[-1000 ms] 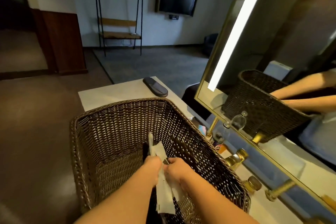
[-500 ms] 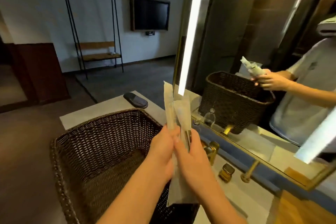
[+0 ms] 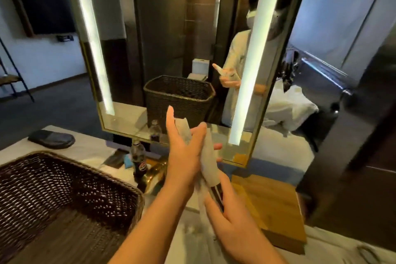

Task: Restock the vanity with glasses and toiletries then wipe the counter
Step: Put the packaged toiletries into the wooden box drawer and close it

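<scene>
Pale stone table [image 3: 90, 150] runs beneath a tall lit mirror [image 3: 162, 49] in a dim hotel room; both hands are raised in front of the glass, sharing a bundle of paper-wrapped toiletries [image 3: 209, 156]. The left hand [image 3: 182, 156] is flat and open, fingers pointing up, its palm pressed against the packets; the right hand [image 3: 233, 223] has its grip closed round the lower end, where a dark striped item [image 3: 216, 194] shows beneath the wrapping. I count at least two packets, though blur hides an exact number.

Risks, as I judge them: the left palm only steadies, so a loose packet could slide out and drop onto the table or towards the gold tap [image 3: 157, 172]; a swing to the left could knock the one dark soda bottle [image 3: 138, 161], which stands just beside the tap.

Counted: one woven basket [image 3: 64, 195] at lower left, its inside too dark to read; one wooden tray [image 3: 272, 206] on the right, bare; one dark flat object [image 3: 51, 139] at the far end of the table; one blue item [image 3: 128, 159] near the bottle; no drinking glasses visible.
</scene>
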`<state>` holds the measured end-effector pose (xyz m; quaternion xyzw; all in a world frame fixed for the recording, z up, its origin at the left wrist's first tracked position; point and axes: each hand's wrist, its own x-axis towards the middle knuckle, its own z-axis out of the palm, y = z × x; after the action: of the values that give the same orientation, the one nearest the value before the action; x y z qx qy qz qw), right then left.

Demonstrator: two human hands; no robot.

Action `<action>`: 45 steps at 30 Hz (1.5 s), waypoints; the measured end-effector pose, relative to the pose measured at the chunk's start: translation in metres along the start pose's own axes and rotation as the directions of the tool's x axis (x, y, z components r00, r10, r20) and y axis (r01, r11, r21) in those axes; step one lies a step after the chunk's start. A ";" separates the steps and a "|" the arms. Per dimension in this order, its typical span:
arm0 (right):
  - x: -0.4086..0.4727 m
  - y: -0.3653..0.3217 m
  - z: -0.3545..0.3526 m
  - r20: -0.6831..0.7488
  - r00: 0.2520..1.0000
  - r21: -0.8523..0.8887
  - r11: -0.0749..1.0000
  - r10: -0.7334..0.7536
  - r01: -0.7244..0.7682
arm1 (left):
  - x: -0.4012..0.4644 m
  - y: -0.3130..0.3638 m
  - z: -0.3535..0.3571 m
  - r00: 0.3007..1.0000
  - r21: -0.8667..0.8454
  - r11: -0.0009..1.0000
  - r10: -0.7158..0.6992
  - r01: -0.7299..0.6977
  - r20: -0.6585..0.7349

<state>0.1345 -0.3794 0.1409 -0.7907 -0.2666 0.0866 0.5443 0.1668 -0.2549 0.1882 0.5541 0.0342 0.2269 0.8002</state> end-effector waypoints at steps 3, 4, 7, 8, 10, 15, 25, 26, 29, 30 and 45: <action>-0.013 0.007 -0.015 -0.096 0.992 0.025 0.996 0.086 -0.084 | 0.002 -0.006 0.022 1.000 0.078 0.997 0.011 -0.011 -0.003; -0.015 0.009 -0.019 -0.131 0.983 0.045 0.991 0.131 -0.126 | 0.001 -0.011 0.032 1.000 0.117 0.993 0.005 -0.007 0.014; -0.020 0.018 -0.031 -0.192 0.952 0.075 0.971 0.239 -0.228 | -0.010 -0.025 0.054 0.985 0.175 0.978 -0.137 0.117 0.105; -0.021 0.021 -0.035 -0.198 0.947 0.061 0.968 0.252 -0.244 | -0.013 -0.031 0.058 0.970 0.181 0.971 -0.187 0.159 0.153; -0.022 0.024 -0.042 -0.221 0.934 0.056 0.960 0.280 -0.275 | -0.016 -0.042 0.063 0.943 0.276 0.950 -0.219 0.148 0.251; -0.026 0.040 -0.052 -0.222 0.926 0.108 0.951 0.306 -0.288 | -0.023 -0.067 0.069 0.992 0.281 0.957 -0.093 0.066 0.082; -0.046 0.087 -0.035 -0.186 0.457 0.977 0.213 0.870 -0.007 | -0.042 -0.097 0.083 0.967 0.181 0.979 0.137 -0.099 -0.214; -0.045 0.089 -0.035 -0.181 0.463 0.981 0.191 0.868 0.025 | -0.044 -0.100 0.084 0.972 0.182 0.978 0.136 -0.101 -0.190; -0.035 0.091 -0.038 -0.204 0.534 0.976 0.215 0.821 0.043 | -0.046 -0.097 0.083 0.987 0.185 0.976 0.135 -0.118 -0.083; -0.030 0.092 -0.040 -0.188 0.572 0.978 0.205 0.798 0.036 | -0.044 -0.095 0.083 0.991 0.168 0.979 0.124 -0.113 -0.053; -0.100 0.199 0.002 -0.280 0.538 -0.086 0.537 0.795 -0.839 | -0.103 -0.172 -0.002 0.986 0.532 0.846 -0.119 0.040 0.116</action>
<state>0.1142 -0.4818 -0.0557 -0.8799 0.1864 0.2205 0.3773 0.1301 -0.3436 0.0117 0.7655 0.0601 0.1349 0.6263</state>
